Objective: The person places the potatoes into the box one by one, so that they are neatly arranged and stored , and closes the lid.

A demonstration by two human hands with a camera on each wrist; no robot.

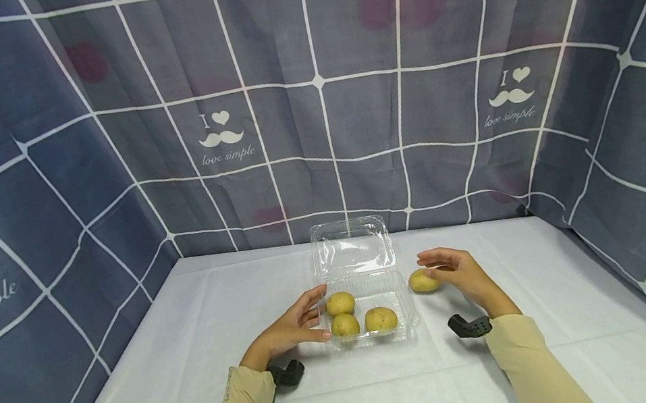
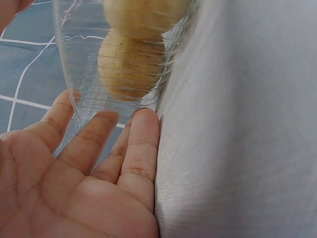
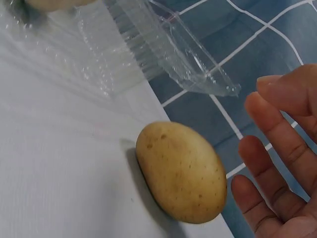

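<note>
A clear plastic clamshell box [image 1: 400, 300] stands on the white tabletop with its lid [image 1: 354, 248] raised at the back. Inside it lie three yellow potatoes: two at the left, one behind the other, and one potato [image 1: 381, 319] at the front right. My left hand [image 1: 290, 325] is at the box's left side, its extended fingers [image 2: 143, 144] right at the ribbed wall and its thumb by the front corner. Just right of the box, a loose potato [image 3: 181, 171] rests on the table. Beside and over it my right hand [image 1: 461, 275] holds its fingers spread, a gap showing between them and the potato.
A grey-blue cloth with white grid lines [image 1: 360, 115] hangs behind the table and along both sides. White cloth [image 1: 379, 391] covers the table. Each wrist wears a black camera mount, such as the right one [image 1: 469, 326].
</note>
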